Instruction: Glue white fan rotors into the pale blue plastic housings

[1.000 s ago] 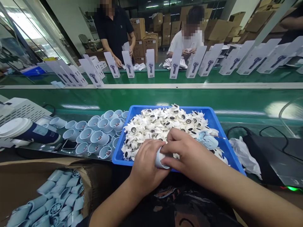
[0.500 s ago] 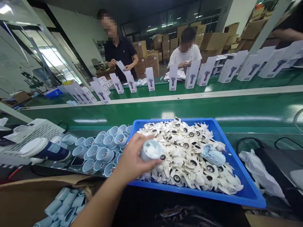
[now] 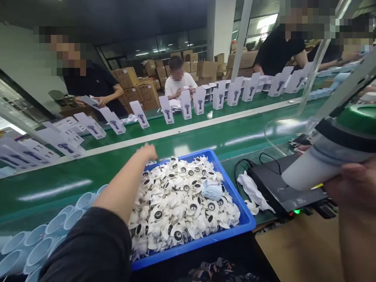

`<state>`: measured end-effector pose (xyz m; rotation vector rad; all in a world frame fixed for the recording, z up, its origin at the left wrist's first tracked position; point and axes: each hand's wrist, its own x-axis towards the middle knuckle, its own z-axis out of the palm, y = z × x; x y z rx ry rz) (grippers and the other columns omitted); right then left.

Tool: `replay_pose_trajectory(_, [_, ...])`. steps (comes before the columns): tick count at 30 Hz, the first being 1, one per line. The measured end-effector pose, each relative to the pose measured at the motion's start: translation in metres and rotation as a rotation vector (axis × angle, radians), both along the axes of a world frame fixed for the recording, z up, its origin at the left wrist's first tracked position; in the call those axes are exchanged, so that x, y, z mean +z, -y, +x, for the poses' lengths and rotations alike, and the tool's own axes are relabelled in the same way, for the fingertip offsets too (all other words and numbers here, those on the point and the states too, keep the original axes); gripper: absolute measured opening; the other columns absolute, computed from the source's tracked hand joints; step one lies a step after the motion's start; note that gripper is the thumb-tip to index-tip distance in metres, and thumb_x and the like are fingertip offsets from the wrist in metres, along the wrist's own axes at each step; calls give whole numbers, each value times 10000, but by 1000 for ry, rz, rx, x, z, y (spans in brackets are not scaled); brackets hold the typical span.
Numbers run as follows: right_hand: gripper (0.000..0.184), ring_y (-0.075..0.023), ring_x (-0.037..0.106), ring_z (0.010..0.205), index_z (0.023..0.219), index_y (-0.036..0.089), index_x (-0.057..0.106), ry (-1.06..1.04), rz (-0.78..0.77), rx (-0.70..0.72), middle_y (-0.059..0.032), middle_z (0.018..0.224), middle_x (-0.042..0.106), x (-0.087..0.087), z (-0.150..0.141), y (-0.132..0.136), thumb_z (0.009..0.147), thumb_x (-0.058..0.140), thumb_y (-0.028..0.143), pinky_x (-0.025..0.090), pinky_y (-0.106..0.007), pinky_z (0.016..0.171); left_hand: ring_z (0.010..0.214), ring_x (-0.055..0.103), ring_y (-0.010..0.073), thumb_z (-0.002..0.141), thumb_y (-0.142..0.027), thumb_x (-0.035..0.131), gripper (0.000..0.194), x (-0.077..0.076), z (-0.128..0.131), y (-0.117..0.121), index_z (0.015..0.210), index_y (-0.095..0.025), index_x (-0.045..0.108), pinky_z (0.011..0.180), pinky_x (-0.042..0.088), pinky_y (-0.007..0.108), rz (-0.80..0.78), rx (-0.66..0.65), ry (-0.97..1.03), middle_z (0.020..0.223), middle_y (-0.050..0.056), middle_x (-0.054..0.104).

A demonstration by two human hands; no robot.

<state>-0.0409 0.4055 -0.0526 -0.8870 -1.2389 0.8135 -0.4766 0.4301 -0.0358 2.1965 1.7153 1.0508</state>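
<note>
My left hand (image 3: pixel 148 152) reaches past the far left corner of the blue tray (image 3: pixel 249 223), over the green conveyor belt. Its fingers point away and are mostly hidden, with a whitish bit showing beneath; what it holds, if anything, is unclear. White fan impellers (image 3: pixel 176 203) with dark round hubs are heaped in the tray. On the heap lies a light blue plastic part (image 3: pixel 212 190). At the right edge, my right hand (image 3: pixel 352 184) is wrapped round a greyish tapered cylinder (image 3: pixel 311 160) with a black band and a green top.
Light blue cups (image 3: pixel 41 250) stand at the lower left. White printed boxes (image 3: pixel 167 109) line the belt's far side. Co-workers (image 3: pixel 94 86) are behind them. Right of the tray are a white plastic bag (image 3: pixel 252 192), cables and a black device (image 3: pixel 282 184).
My left hand has moved from above the tray to beyond its far left corner; the white-filled blue cup it held no longer shows. The view has turned right, and my right hand has appeared.
</note>
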Motion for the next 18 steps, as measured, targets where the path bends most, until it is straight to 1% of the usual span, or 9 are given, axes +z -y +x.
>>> replay_pose_trajectory(2, [699, -372, 473, 1403, 1165, 458, 734, 12, 9, 90, -14, 1514, 519, -4, 2, 1, 571, 889, 791, 512, -511, 1029, 1170, 650, 286, 962, -197, 530, 240, 0, 38, 13, 1099, -97, 699, 1080, 461, 505, -37, -48, -116, 1117, 88, 715])
replay_pose_trajectory(3, [631, -369, 469, 1407, 1145, 443, 749, 15, 4, 111, -15, 1516, 518, -6, 2, 2, 618, 886, 762, 509, -508, 1034, 1160, 654, 296, 919, -171, 547, 262, -4, 61, 22, 1115, -95, 704, 1087, 452, 506, -67, -94, -181, 1103, 87, 727])
replay_pose_trajectory(5, [588, -370, 537, 1340, 1141, 424, 753, 21, 13, 67, -54, 1460, 570, -9, -2, 2, 650, 902, 710, 523, -515, 978, 964, 713, 263, 747, -200, 770, 340, -17, 106, 39, 1082, -157, 732, 948, 547, 413, -183, -274, -309, 960, 42, 767])
replay_pose_trajectory(6, [610, -361, 586, 1277, 1152, 420, 748, 20, 12, 36, -71, 1421, 598, -10, -5, 3, 636, 917, 697, 528, -513, 951, 976, 712, 291, 745, -207, 782, 392, -23, 126, 47, 1128, -144, 726, 914, 560, 426, -250, -389, -511, 1012, 84, 774])
replay_pose_trajectory(8, [704, -342, 655, 1138, 1151, 394, 746, 3, -2, 36, -92, 1359, 626, -11, -12, 5, 557, 944, 717, 546, -500, 894, 997, 708, 338, 737, -111, 765, 463, -31, 152, 57, 1195, -78, 705, 883, 566, 449, -349, -448, -793, 1042, 156, 772])
replay_pose_trajectory(10, [707, -316, 682, 1039, 1096, 357, 748, 24, -74, 151, -95, 1287, 642, -12, -16, 8, 541, 927, 756, 568, -472, 845, 1021, 698, 364, 745, -2, 684, 441, -28, 156, 64, 1186, -28, 694, 882, 563, 467, -383, -399, -921, 1050, 198, 758])
replay_pose_trajectory(12, [646, -302, 697, 977, 1066, 351, 724, 50, -130, 265, -87, 1224, 646, -13, -15, 10, 602, 893, 767, 593, -438, 781, 1089, 680, 364, 755, 31, 621, 453, -18, 143, 75, 1198, -51, 674, 922, 560, 482, -346, -314, -821, 1136, 200, 734])
replay_pose_trajectory(15, [572, -286, 702, 940, 1100, 385, 679, -20, -153, 403, -41, 1183, 632, -8, -16, 13, 672, 864, 716, 628, -399, 714, 1299, 595, 333, 771, -34, 595, 635, -7, 117, 105, 1390, -160, 524, 1056, 527, 500, -267, -216, -365, 1415, 159, 621])
replay_pose_trajectory(18, [601, -215, 678, 845, 1133, 384, 654, -267, -173, 546, 22, 1014, 627, 14, -38, 17, 647, 912, 627, 638, -342, 731, 1327, 581, 280, 729, -82, 602, 697, -19, 111, 142, 1392, -243, 460, 1102, 508, 464, -215, -209, 68, 1422, 102, 606])
